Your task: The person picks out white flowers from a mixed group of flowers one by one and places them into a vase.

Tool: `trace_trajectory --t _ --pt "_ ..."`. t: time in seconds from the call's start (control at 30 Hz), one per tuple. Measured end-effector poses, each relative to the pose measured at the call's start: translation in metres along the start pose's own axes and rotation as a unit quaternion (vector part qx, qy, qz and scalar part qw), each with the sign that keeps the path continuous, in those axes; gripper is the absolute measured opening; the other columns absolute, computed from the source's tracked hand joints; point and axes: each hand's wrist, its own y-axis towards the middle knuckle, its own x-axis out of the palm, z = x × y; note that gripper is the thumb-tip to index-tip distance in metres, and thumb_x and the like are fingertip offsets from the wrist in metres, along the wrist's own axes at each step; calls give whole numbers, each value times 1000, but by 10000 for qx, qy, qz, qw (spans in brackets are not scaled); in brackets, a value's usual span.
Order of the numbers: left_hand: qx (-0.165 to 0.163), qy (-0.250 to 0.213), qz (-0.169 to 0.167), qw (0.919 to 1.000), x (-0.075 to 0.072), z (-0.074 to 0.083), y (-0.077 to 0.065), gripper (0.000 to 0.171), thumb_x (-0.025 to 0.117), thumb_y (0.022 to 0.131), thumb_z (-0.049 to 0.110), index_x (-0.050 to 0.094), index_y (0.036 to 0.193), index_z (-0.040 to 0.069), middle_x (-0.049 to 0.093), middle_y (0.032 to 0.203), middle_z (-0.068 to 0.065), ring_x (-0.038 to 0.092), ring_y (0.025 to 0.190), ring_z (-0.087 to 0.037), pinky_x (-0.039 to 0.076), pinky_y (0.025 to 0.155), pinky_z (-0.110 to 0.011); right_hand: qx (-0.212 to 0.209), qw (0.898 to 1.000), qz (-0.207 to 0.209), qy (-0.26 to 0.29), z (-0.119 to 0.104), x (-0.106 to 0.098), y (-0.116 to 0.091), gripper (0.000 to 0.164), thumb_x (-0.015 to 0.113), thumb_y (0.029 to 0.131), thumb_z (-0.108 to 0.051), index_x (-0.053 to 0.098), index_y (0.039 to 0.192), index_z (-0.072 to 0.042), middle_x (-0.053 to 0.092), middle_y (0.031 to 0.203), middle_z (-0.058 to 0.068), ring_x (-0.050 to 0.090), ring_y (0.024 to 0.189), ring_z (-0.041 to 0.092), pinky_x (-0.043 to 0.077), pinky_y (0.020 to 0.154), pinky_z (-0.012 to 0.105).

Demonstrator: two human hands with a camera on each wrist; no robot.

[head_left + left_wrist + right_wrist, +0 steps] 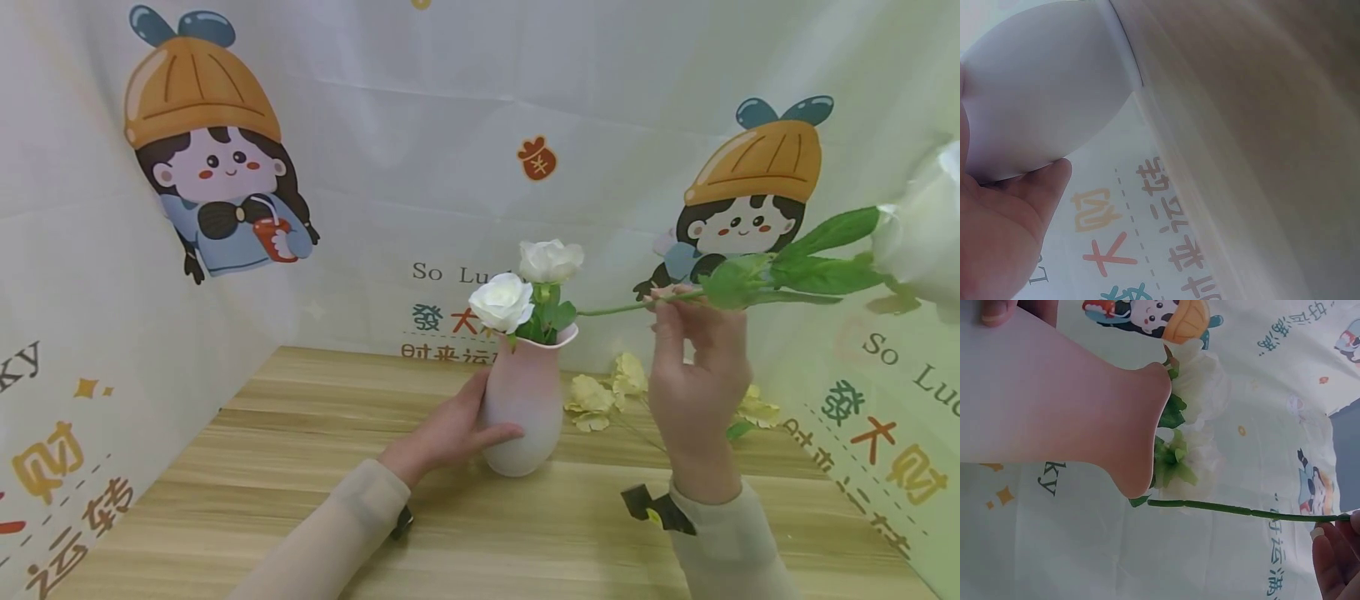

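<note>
Two white roses: crowding the mouth of the vase; their leaves could snag the stem tip beside them.
Vase: upright on the wood-grain tabletop; a sideways shove could tip it.
Left hand: cups the vase body.
Right hand: pinches that stem; I'd expect the third white rose to twist a loose pinch.
Room: I see space above the rim; printed backdrop behind, yellow flowers to the right.

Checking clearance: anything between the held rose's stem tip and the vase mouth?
Partly: leaves of the two roses already in the vase crowd its mouth, close beside the stem tip. The mouth's right edge looks free in the head view.
</note>
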Motion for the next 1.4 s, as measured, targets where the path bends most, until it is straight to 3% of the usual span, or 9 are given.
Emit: trace_trajectory --t 0.3,0.73,0.97,1.2,1.4 --pt "16 7 1 10000 0 0 0 100 68 81 68 23 152 13 47 137 -6 52 114 -17 47 96 -42 132 9994 -313 29 -31 11 4 17 56 87 22 51 103 23 61 94 29 63 86 28 51 75 21" --pt "36 1 -3 10000 -2 2 -2 101 68 82 67 22 153 13 45 138 -6 51 114 -17 47 97 -42 338 9956 -755 -436 -22 20 -6 17 60 85 24 53 100 20 64 92 27 64 80 27 51 72 16" --pt "32 36 28 10000 0 1 -1 100 69 81 68 22 152 14 46 138 -5 52 113 -16 47 97 -41 353 9925 -1030 -549 -3 26 -15 20 65 83 23 57 101 16 66 93 22 65 77 27 51 69 13" --pt "14 -25 58 10000 0 0 -1 100 69 80 68 24 151 14 46 137 -5 52 112 -15 47 97 -41 411 9860 -1399 -813 29 28 -28 18 69 88 10 62 104 5 71 94 10 66 76 16 52 68 12" --pt "65 -56 66 9999 1 0 0 99 70 81 67 25 150 12 48 135 -5 52 111 -15 48 96 -41 491 9828 -1500 -956 34 30 -28 20 68 92 3 64 112 -1 72 88 9 67 73 16 48 60 12"
